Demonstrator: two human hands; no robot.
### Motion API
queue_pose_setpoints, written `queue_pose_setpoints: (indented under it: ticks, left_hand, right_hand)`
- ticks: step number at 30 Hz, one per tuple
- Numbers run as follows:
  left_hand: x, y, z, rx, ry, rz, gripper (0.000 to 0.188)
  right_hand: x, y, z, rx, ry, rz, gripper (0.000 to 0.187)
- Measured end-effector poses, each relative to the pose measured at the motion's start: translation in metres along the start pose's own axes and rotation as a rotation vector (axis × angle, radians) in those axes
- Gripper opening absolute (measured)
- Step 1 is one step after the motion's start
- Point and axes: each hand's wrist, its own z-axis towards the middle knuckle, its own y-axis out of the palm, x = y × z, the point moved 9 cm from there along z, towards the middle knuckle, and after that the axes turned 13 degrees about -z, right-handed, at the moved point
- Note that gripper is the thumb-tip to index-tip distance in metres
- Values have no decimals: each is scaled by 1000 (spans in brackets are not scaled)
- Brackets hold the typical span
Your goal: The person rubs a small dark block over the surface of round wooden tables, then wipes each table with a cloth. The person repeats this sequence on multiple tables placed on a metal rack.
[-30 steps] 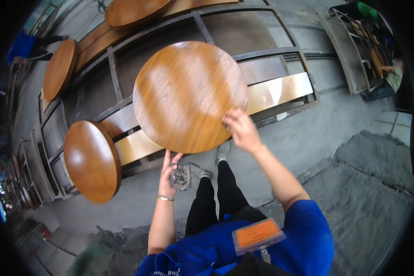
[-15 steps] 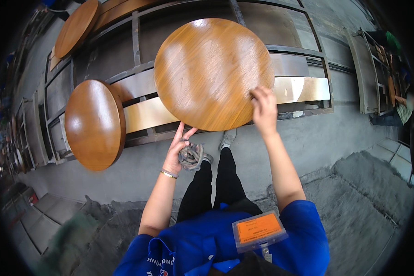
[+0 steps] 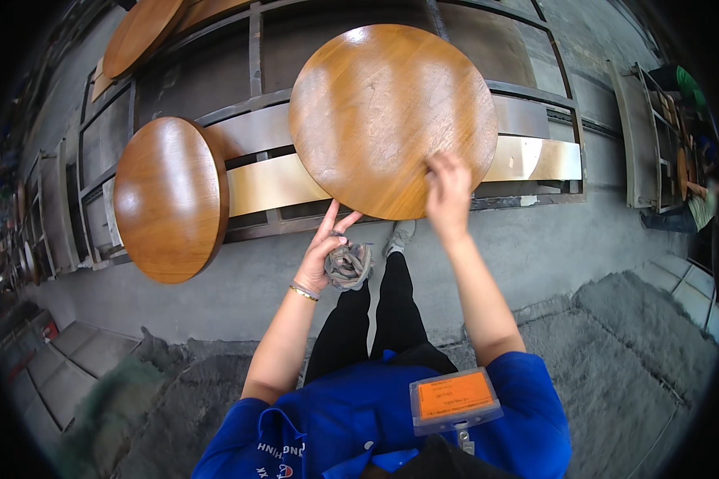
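A second disc [image 3: 170, 199] is leaning on the metal rack [image 3: 535, 160] at 9 o'clock. Left hand [image 3: 321, 259] is gripping a grey rag [image 3: 349, 265], two fingers propping the round wooden top [image 3: 391, 120] at its 7 o'clock edge. Right hand [image 3: 449, 191] is pressing flat at 5 o'clock. Step looks like wiping; next calls for steadying. Concrete floor [image 3: 535, 255], workshop.

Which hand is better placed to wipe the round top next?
Probably left. The left hand holds a bunched grey cloth just under the lower rim of the round wooden top, fingers touching the edge. The right hand lies flat on the top, bracing it, with nothing in it.
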Motion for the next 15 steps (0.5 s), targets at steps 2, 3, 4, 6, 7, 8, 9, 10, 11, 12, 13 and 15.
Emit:
queue_pose_setpoints:
  ticks: [2,3,4,6,7,8,9,10,11,12,13,15]
  left_hand:
    - [-2,-1,1,5,1,-44,103]
    - [-3,-2,1,10,0,-50,103]
    - [-4,-4,1,18,-3,-54,103]
    - [-3,-5,0,-4,-8,-56,102]
    - [-2,-4,0,-35,-9,-56,102]
    - [-2,-3,0,-67,-10,-55,102]
    - [-2,-4,0,-58,-11,-54,101]
    - [-2,-7,0,-52,-13,-53,101]
    - [-3,-8,1,-50,-14,-52,101]
    - [-5,-9,1,-36,-15,-54,100]
    - [-6,-13,2,-9,-20,-55,100]
    - [-7,-19,2,50,-34,-59,99]
  right_hand:
    - [-46,11,-21,-87,-292,58,32]
    - [-67,21,-30,-247,-410,152,34]
    - [-67,24,-30,-265,-397,174,34]
    - [-60,25,-20,-204,-373,134,33]
    - [-43,23,-7,-143,-247,78,33]
    - [-25,20,2,-72,-96,40,34]
    - [-4,12,6,33,123,16,36]
    - [-18,19,7,-22,3,-9,35]
    - [-33,22,4,-32,-92,-23,34]
    - [-46,25,2,-51,-179,-39,32]
    - [-67,30,-9,-85,-289,32,35]
    - [-101,43,-22,-352,-490,240,39]
